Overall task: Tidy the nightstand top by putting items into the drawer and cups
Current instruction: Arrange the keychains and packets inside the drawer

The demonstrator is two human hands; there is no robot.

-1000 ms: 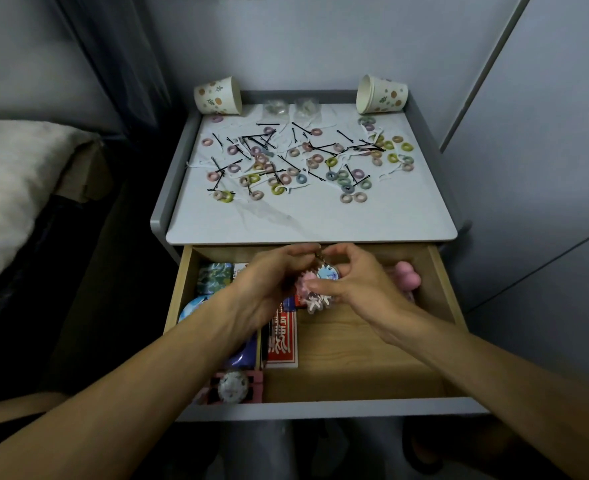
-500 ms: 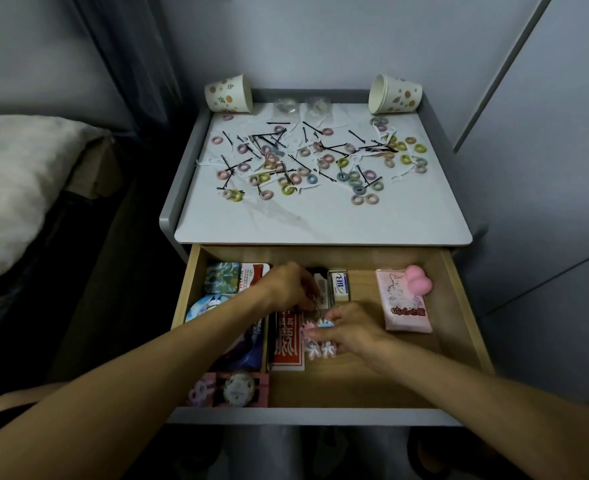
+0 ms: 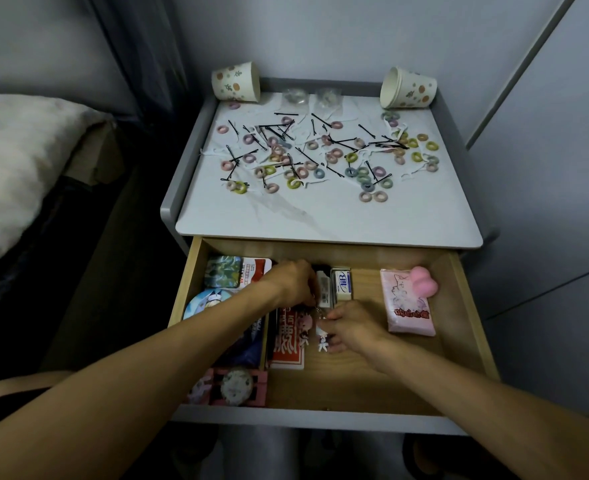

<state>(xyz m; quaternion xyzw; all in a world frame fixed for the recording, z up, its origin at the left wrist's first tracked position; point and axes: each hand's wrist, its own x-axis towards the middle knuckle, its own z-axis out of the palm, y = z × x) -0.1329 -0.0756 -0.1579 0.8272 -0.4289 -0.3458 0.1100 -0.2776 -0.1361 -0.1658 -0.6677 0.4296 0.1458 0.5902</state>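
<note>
The wooden drawer (image 3: pixel 469 306) stands pulled open below the white nightstand top (image 3: pixel 327 220). Both hands are down inside it. My left hand (image 3: pixel 291 282) pinches the ring end of a small keychain charm (image 3: pixel 320 336), and my right hand (image 3: pixel 350 327) holds the charm's figure low over the drawer floor, beside a red card box (image 3: pixel 288 348). Several coloured hair ties (image 3: pixel 372 196), black bobby pins (image 3: pixel 286 114) and white floss picks lie scattered on the top. Two patterned paper cups lie tipped over at the back, one left (image 3: pixel 236 81) and one right (image 3: pixel 409 88).
In the drawer are a pink tissue pack (image 3: pixel 407 306), a pink squishy toy (image 3: pixel 423 282), an eraser (image 3: pixel 342 284), tins and packets at the left, and a pink framed item (image 3: pixel 232 386) in front. A bed (image 3: pixel 16 161) lies left; a grey wall panel stands right.
Both hands have sunk with the keychain charm from just under the nightstand's front edge down to the drawer floor. The view has tilted, showing more of the drawer.
</note>
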